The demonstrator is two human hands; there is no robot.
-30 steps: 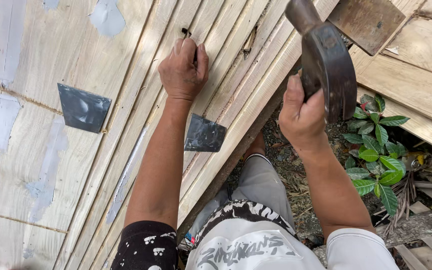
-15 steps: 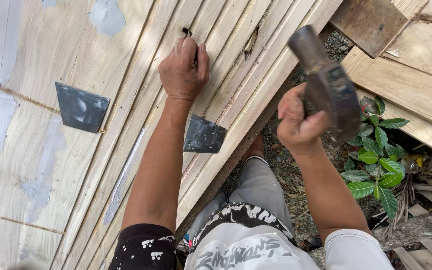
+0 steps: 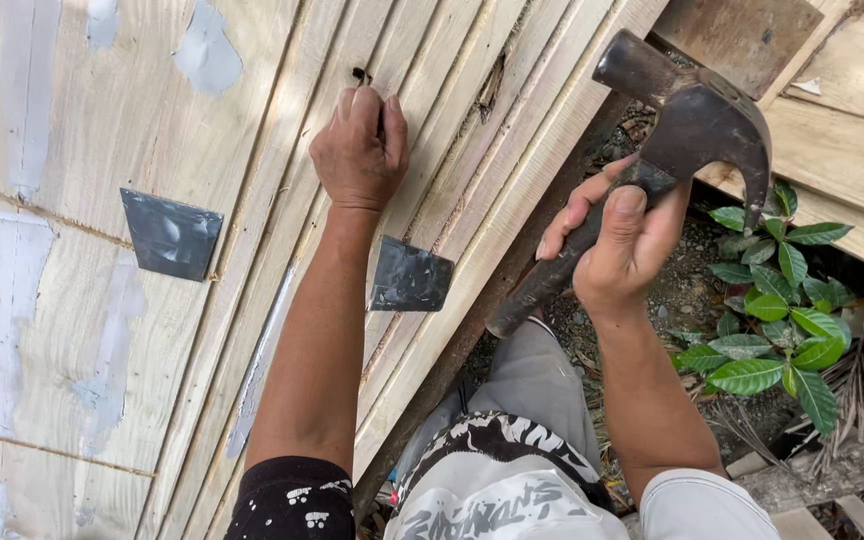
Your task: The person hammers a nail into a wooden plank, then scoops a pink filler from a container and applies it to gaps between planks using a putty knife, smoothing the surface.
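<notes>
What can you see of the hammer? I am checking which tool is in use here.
The hammer is a claw hammer with a dark, worn metal head and a dark, scuffed handle. Its round striking face points up and left toward the wooden boards; the curved claw hooks down on the right. The right hand wraps the handle just below the head, thumb along it. It is raised, touching nothing else.

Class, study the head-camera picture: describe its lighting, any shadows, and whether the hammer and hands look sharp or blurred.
Head view: bright, soft daylight falls on the pale wooden boards, with no harsh glare; the gap under the boards is in deep shade. The hammer, the right hand that grips it and the left hand on the boards are all sharp, with no motion blur; the leafy plant is crisp too.
</notes>
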